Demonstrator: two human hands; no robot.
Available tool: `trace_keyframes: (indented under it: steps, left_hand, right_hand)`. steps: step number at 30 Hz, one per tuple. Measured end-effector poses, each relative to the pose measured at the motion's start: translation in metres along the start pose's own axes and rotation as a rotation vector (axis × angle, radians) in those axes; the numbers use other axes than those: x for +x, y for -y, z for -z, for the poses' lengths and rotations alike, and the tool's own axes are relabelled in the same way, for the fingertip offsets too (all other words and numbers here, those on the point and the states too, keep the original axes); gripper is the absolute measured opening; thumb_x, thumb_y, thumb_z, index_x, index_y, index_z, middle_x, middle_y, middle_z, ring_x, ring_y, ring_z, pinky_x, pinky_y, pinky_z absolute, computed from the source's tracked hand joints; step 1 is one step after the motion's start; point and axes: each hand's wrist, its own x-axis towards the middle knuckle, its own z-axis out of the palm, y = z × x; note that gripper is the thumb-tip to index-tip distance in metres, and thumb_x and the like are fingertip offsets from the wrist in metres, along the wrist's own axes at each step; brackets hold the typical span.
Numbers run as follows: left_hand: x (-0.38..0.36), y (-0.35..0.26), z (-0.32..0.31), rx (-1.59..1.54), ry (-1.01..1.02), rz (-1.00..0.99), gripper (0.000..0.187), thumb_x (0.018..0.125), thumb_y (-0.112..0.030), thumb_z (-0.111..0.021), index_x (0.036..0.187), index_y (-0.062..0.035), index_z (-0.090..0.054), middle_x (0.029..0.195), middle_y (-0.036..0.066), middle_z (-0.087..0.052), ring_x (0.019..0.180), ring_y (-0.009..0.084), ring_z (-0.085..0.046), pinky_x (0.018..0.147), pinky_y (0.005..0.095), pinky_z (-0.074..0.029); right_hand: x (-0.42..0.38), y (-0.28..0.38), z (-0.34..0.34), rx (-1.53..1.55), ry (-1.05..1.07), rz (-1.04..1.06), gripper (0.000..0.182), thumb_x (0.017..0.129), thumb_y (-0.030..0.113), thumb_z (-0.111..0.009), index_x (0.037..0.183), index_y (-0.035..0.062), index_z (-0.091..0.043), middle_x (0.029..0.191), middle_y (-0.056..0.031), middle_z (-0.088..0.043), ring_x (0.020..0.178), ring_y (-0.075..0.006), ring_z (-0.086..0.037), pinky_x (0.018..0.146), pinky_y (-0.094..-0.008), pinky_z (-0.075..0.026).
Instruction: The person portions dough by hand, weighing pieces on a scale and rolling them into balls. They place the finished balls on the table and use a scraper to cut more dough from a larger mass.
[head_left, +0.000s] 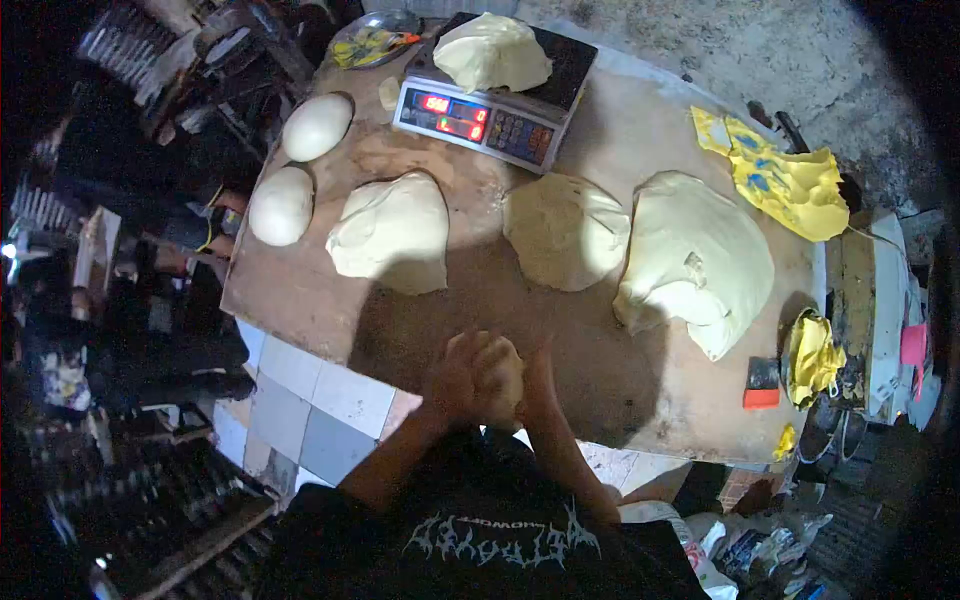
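Note:
Close to my body, at the table's near edge, a lump of dough (502,378) is held between my two palms. My left hand (455,372) curls around its left side. Against its right side presses my right hand (538,375), its thumb pointing up. Shadow hides part of the fingers. Beyond them lie a flattened dough piece (395,230), another dough piece (565,230) partly in shadow, and a big dough mass (700,260) with a torn front edge. Two smooth round dough balls, an upper dough ball (317,127) and a lower dough ball (281,206), sit at the left edge.
A digital scale (480,130) with lit red digits carries a dough chunk (492,52) at the back. Yellow plastic wrappers (785,180) and a red-handled scraper (761,385) lie on the right of the wooden table (690,420). Another person's arm (215,225) shows at left.

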Motion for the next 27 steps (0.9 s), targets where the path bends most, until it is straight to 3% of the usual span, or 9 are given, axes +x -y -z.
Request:
trace_keyframes:
  steps: [3, 7, 10, 13, 16, 18, 20, 23, 27]
  left_hand:
    - [0.055, 0.03, 0.009, -0.619, 0.559, 0.526, 0.036, 0.089, -0.035, -0.044, 0.108, -0.0088, -0.06, 0.117, 0.017, -0.052, 0.117, 0.0316, -0.041, 0.1, 0.043, -0.03]
    - [0.063, 0.085, -0.027, -0.634, 0.57, 0.164, 0.036, 0.09, -0.033, -0.044, 0.104, -0.0054, -0.061, 0.115, 0.016, -0.054, 0.112, 0.0306, -0.046, 0.097, 0.0389, -0.034]
    - [0.074, 0.097, -0.033, -0.774, 0.701, 0.215, 0.036, 0.09, -0.032, -0.044, 0.101, -0.0014, -0.061, 0.114, 0.016, -0.054, 0.109, 0.028, -0.049, 0.096, 0.039, -0.035]
    - [0.069, 0.095, -0.035, -0.998, 0.823, 0.736, 0.034, 0.091, -0.028, -0.045, 0.096, 0.0017, -0.06, 0.106, 0.016, -0.056, 0.102, 0.0269, -0.051, 0.092, 0.0393, -0.037]
    - [0.051, 0.118, -0.071, -1.356, 0.58, 0.391, 0.049, 0.092, -0.041, -0.039, 0.094, 0.0027, -0.06, 0.099, 0.017, -0.058, 0.097, 0.027, -0.053, 0.086, 0.0382, -0.04]
    - [0.073, 0.102, -0.076, -2.141, 0.795, -0.383, 0.07, 0.088, -0.059, -0.026, 0.097, 0.0022, -0.06, 0.092, 0.018, -0.058, 0.089, 0.0267, -0.053, 0.079, 0.0383, -0.042]
    - [0.091, 0.041, 0.035, -1.924, 0.792, -0.212, 0.086, 0.081, -0.071, -0.016, 0.09, 0.0016, -0.061, 0.085, 0.019, -0.058, 0.085, 0.0273, -0.052, 0.082, 0.04, -0.038]
    - [0.111, -0.027, 0.126, -2.272, 0.182, -0.164, 0.084, 0.077, -0.075, -0.02, 0.092, 0.0001, -0.056, 0.085, 0.017, -0.054, 0.083, 0.0266, -0.05, 0.085, 0.0427, -0.034]
    - [0.07, -0.035, 0.175, -2.138, -0.332, -0.537, 0.068, 0.081, -0.067, -0.036, 0.098, -0.0029, -0.052, 0.09, 0.014, -0.055, 0.085, 0.0242, -0.05, 0.085, 0.0449, -0.035]
  right_hand:
    - [-0.032, -0.01, 0.003, -0.695, 0.091, 0.385, 0.077, 0.083, 0.058, -0.044, 0.13, -0.0015, -0.03, 0.133, -0.0235, -0.032, 0.122, -0.0401, -0.032, 0.099, -0.0512, -0.029]
    - [-0.061, -0.032, -0.007, -1.693, -0.342, 0.759, 0.084, 0.072, 0.046, -0.068, 0.132, 0.0025, -0.028, 0.137, -0.0251, -0.025, 0.126, -0.0426, -0.026, 0.1, -0.0529, -0.026]
    - [-0.029, -0.02, 0.037, -1.549, -0.108, 1.218, 0.089, 0.063, 0.039, -0.078, 0.131, 0.0066, -0.031, 0.136, -0.0259, -0.025, 0.125, -0.0432, -0.027, 0.099, -0.0533, -0.028]
    - [0.021, 0.001, 0.021, -1.407, 0.217, 1.286, 0.086, 0.059, 0.045, -0.079, 0.125, 0.008, -0.04, 0.134, -0.0246, -0.03, 0.124, -0.0434, -0.028, 0.098, -0.0525, -0.031]
    - [0.01, 0.024, -0.064, -1.875, 0.502, 0.927, 0.073, 0.058, 0.041, -0.079, 0.115, 0.0064, -0.05, 0.126, -0.0213, -0.042, 0.119, -0.04, -0.038, 0.097, -0.0505, -0.034]
    - [0.004, 0.001, -0.083, -2.031, 0.827, 0.792, 0.057, 0.06, 0.037, -0.074, 0.104, 0.0056, -0.056, 0.113, -0.0168, -0.052, 0.108, -0.0343, -0.049, 0.095, -0.0464, -0.037]
    - [-0.035, -0.01, -0.095, -2.101, 0.964, 0.871, 0.051, 0.063, 0.036, -0.072, 0.102, 0.0057, -0.056, 0.109, -0.016, -0.053, 0.105, -0.033, -0.051, 0.093, -0.0454, -0.039]
    - [-0.099, -0.029, -0.101, -2.279, 1.424, 1.085, 0.036, 0.072, 0.031, -0.064, 0.096, 0.0059, -0.058, 0.097, -0.0138, -0.057, 0.096, -0.0293, -0.055, 0.086, -0.0425, -0.044]
    - [-0.053, -0.026, 0.005, -2.247, 0.789, 0.23, 0.042, 0.078, 0.039, -0.059, 0.103, 0.0053, -0.056, 0.102, -0.0155, -0.055, 0.098, -0.0308, -0.053, 0.089, -0.039, -0.041]
